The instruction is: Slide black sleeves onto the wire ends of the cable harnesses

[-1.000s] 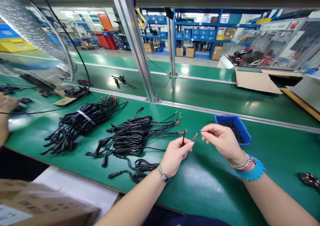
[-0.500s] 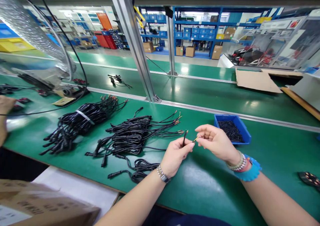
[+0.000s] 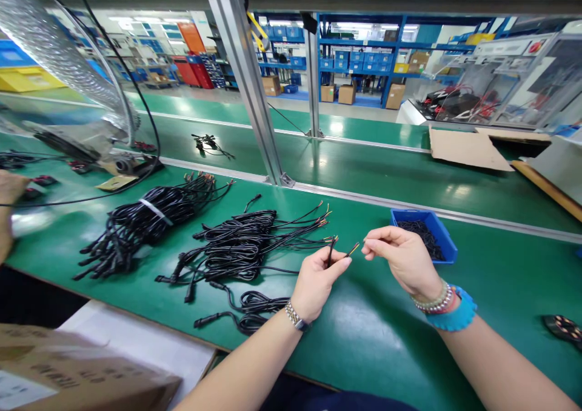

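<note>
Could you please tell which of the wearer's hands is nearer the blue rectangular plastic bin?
Right. The right hand is just in front and left of the blue plastic bin; the left hand is farther left.

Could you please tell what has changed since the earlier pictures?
The right hand closed in on the wire ends in the left hand, then drew back slightly right. The small far cable bundle moved left. The left hand's hold, the cable piles and blue bin stayed the same.
</note>
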`<state>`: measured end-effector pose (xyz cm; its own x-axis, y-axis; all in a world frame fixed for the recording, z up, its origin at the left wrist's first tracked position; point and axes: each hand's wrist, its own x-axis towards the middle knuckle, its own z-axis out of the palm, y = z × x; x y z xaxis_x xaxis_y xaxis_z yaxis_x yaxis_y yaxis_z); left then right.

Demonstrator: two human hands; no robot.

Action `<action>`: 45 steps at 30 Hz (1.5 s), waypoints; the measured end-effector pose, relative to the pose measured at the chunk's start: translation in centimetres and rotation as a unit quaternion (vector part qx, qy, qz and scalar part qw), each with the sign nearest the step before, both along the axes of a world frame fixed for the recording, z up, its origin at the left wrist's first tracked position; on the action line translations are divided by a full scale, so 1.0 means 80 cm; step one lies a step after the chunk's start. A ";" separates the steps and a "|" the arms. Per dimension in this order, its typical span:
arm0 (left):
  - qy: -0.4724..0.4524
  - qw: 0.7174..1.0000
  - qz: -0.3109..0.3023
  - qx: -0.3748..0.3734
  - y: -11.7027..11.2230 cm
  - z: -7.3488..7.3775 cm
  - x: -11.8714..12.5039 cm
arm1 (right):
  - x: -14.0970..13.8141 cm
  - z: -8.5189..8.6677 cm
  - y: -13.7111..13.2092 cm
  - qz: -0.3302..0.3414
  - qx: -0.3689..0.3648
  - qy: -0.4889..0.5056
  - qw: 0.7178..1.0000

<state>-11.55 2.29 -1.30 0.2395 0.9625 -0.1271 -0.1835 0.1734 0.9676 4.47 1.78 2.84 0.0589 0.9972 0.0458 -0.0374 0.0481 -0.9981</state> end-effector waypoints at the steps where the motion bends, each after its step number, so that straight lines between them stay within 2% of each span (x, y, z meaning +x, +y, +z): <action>1: 0.002 1.000 0.000 0.002 0.000 0.000 0.000 | -0.001 -0.001 0.000 0.003 0.000 -0.006 1.000; 10: 0.024 0.999 0.000 0.027 -0.002 0.000 0.001 | -0.004 0.002 -0.002 0.041 -0.014 -0.027 0.999; 14: 0.044 0.997 -0.012 0.067 -0.003 0.001 0.002 | -0.016 -0.004 -0.002 0.054 -0.048 -0.013 0.997; 16: 0.055 0.993 -0.023 0.097 -0.003 0.001 0.001 | -0.019 -0.008 -0.002 0.054 -0.047 -0.005 0.997; 18: 0.057 0.993 -0.023 0.096 -0.003 0.000 0.001 | -0.019 -0.010 -0.003 0.052 -0.038 -0.002 0.998; 20: 0.046 0.997 -0.003 0.067 -0.003 0.001 0.002 | -0.018 -0.009 -0.006 0.051 -0.027 -0.026 0.998; 22: 0.036 0.996 0.031 0.069 -0.004 0.005 0.003 | -0.020 -0.007 -0.011 0.084 -0.009 -0.103 0.991; 24: 0.039 0.989 0.068 0.123 -0.006 0.013 0.006 | -0.027 -0.007 -0.016 0.145 0.029 -0.188 0.971; 26: 0.055 0.975 0.092 0.192 -0.009 0.023 0.011 | -0.037 -0.009 -0.019 0.176 0.075 -0.230 0.954; 30: 0.085 0.952 0.087 0.280 -0.019 0.045 0.014 | -0.051 -0.004 -0.021 0.138 0.122 -0.241 0.953; 32: 0.091 0.941 0.063 0.318 -0.021 0.056 0.003 | -0.049 0.012 -0.017 0.136 0.119 -0.247 0.952; 34: 0.115 0.931 0.024 0.345 -0.019 0.064 -0.019 | -0.042 0.038 -0.006 0.131 0.098 -0.250 0.954; 36: 0.185 0.913 -0.028 0.363 -0.012 0.064 -0.053 | -0.034 0.069 0.013 0.107 0.087 -0.254 0.957; 37: 0.242 0.894 -0.057 0.372 -0.007 0.061 -0.073 | -0.032 0.085 0.027 0.087 0.094 -0.258 0.958; 39: 0.379 0.834 -0.080 0.392 0.003 0.045 -0.115 | -0.029 0.110 0.061 0.060 0.115 -0.266 0.955; 42: 0.553 0.737 -0.011 0.389 0.014 0.007 -0.174 | -0.028 0.133 0.126 0.052 0.132 -0.243 0.960; 43: 0.583 0.714 0.009 0.386 0.014 -0.006 -0.191 | -0.025 0.138 0.149 0.041 0.143 -0.218 0.964; 45: 0.612 0.687 0.034 0.392 0.012 -0.028 -0.217 | -0.014 0.144 0.195 0.004 0.177 -0.138 0.975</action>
